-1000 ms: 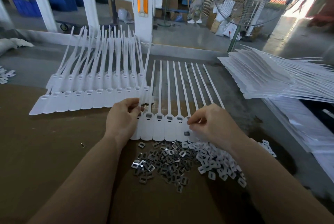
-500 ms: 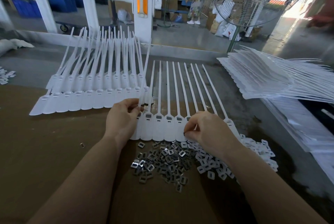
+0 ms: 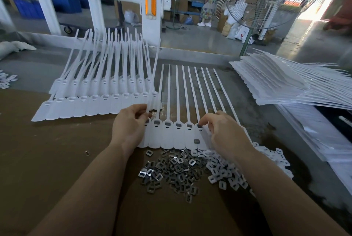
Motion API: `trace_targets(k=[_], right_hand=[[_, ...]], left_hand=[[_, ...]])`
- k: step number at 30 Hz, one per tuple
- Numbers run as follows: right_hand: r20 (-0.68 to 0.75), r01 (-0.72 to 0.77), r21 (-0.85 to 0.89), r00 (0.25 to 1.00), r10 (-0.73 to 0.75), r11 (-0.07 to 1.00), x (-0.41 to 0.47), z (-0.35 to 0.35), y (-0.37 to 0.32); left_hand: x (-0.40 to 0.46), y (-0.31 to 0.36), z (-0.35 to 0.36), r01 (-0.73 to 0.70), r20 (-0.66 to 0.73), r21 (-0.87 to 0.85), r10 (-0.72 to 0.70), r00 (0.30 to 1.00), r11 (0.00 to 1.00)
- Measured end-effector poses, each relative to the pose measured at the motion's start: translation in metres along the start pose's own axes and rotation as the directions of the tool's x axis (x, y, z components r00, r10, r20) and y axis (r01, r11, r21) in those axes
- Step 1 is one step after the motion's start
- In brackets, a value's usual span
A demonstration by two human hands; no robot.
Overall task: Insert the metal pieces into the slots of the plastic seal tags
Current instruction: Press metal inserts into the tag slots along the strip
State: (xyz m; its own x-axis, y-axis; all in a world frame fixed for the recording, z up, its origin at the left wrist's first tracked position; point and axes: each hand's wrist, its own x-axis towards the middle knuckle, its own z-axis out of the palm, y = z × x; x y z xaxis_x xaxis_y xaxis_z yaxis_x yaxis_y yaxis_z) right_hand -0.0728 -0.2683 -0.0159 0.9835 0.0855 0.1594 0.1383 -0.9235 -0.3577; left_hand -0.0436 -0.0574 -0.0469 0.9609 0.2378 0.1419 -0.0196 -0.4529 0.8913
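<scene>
Brown cardboard sheet (image 3: 47, 159) covers the near part of the worktable, and on its far left lies a finished row of white plastic seal tags with long thin tails (image 3: 91, 102), two layers deep, tails pointing away. Just right of it the left hand (image 3: 129, 127) comes in from the near edge, wrist straight, fingers curled and pinching the leftmost tag of the connected strip of white seal tags being filled (image 3: 171, 134), which lies at the middle of the cardboard. Several slots in that strip already show grey inserts. One loose metal piece (image 3: 196, 141) rests on a tag body. The right hand (image 3: 226, 133) arches over the strip's right end, fingertips bent down at a slot; whether they hold a piece cannot be told. Near the hands, a heap of small rectangular metal pieces (image 3: 171, 171) touches a heap of small white plastic caps (image 3: 228, 173). At the table's right edge sits a tall stack of unfilled white tag strips (image 3: 285, 83).
</scene>
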Motion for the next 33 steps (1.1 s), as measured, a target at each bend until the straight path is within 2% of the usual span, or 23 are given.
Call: trace_targets(k=[8, 12, 17, 33], right_hand=[[0.001, 0.024, -0.042, 1.0, -0.024, 0.999, 0.005, 0.003, -0.001], [-0.052, 0.06, 0.016, 0.997, -0.06, 0.998, 0.002, 0.0, -0.001], [0.072, 0.096, 0.13, 0.992, -0.106, 0.987, -0.008, -0.008, -0.004], [0.084, 0.18, -0.01, 0.98, -0.178, 0.984, -0.017, -0.009, -0.016]], left_hand=[[0.0, -0.001, -0.001, 0.009, -0.001, -0.012, -0.009, 1.0, 1.0], [0.0, -0.001, -0.001, 0.005, -0.004, -0.008, -0.005, 1.0, 1.0], [0.0, 0.0, -0.001, 0.002, -0.002, -0.001, -0.002, 1.0, 1.0], [-0.003, 0.004, -0.002, 0.003, -0.007, -0.01, -0.003, 1.0, 1.0]])
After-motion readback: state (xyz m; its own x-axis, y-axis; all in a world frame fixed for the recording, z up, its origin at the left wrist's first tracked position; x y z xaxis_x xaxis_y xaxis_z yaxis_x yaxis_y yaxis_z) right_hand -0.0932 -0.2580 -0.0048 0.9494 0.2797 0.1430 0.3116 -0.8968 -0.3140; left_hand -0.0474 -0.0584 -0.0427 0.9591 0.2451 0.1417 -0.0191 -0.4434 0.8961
